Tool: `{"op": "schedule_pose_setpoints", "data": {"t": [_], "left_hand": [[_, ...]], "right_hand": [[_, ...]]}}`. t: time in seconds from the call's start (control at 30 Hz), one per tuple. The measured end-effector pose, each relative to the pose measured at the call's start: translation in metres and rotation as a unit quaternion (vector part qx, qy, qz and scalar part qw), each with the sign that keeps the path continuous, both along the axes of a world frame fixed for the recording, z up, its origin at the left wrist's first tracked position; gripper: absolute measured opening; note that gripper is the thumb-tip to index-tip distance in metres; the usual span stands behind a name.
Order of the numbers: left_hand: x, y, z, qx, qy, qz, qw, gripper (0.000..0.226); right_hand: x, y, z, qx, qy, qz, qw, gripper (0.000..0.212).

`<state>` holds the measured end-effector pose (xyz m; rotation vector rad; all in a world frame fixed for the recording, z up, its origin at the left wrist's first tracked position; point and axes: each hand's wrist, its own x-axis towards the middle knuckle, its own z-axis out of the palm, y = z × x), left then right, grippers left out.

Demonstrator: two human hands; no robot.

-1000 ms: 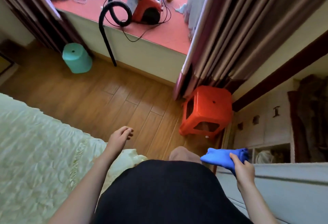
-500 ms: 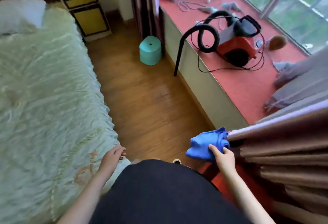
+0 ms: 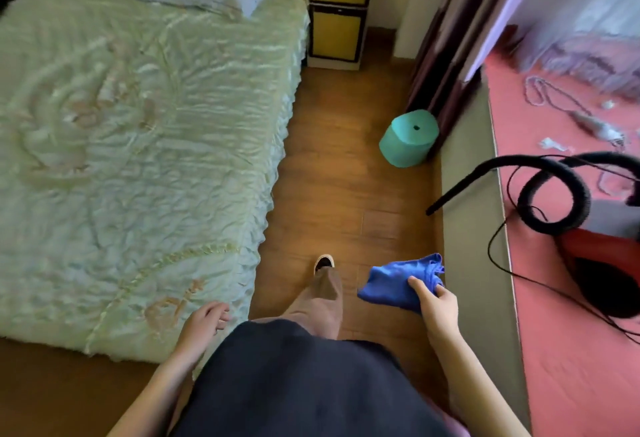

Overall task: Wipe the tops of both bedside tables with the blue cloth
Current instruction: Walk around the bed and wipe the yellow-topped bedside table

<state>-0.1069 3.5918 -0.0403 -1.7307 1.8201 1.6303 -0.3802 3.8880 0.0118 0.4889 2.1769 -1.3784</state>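
My right hand (image 3: 437,305) grips the crumpled blue cloth (image 3: 394,284) in front of my body, above the wooden floor. My left hand (image 3: 204,324) hangs empty at the foot corner of the bed, fingers loosely curled and apart. A bedside table (image 3: 337,7) with yellow drawer fronts and dark frames stands at the far end of the aisle, beside the head of the bed. Its top is cut off by the upper frame edge. No second bedside table is in view.
The bed (image 3: 145,131) with a pale green cover fills the left. A teal stool (image 3: 408,138) stands in the aisle by the curtain (image 3: 446,31). A red window ledge (image 3: 568,263) on the right carries a vacuum cleaner (image 3: 602,249), whose black hose (image 3: 464,183) reaches into the aisle.
My view has swung left from the orange stool and cabinet to face down the aisle beside the bed. The bedside table has come into sight. The cloth stays in my right hand.
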Motion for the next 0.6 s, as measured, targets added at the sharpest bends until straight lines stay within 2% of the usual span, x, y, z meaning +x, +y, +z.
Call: {"op": "schedule_pose_setpoints", "data": {"t": [0.17, 0.33, 0.5, 0.6], "left_hand": [[-0.140, -0.057, 0.012, 0.013, 0.060, 0.004, 0.998, 0.018], [-0.285, -0.120, 0.040, -0.010, 0.110, -0.068, 0.992, 0.023], [-0.380, -0.162, 0.048, -0.010, 0.136, -0.076, 0.988, 0.022], [-0.417, -0.183, 0.036, -0.004, 0.119, -0.082, 0.990, 0.022]], "right_hand": [[-0.093, -0.028, 0.000, 0.042, 0.007, -0.038, 0.998, 0.017], [-0.185, -0.059, 0.014, 0.066, 0.019, -0.089, 0.994, 0.014], [-0.279, -0.097, 0.018, 0.066, 0.031, -0.100, 0.992, 0.016], [-0.339, -0.129, 0.006, 0.070, 0.024, -0.099, 0.992, 0.018]]}}
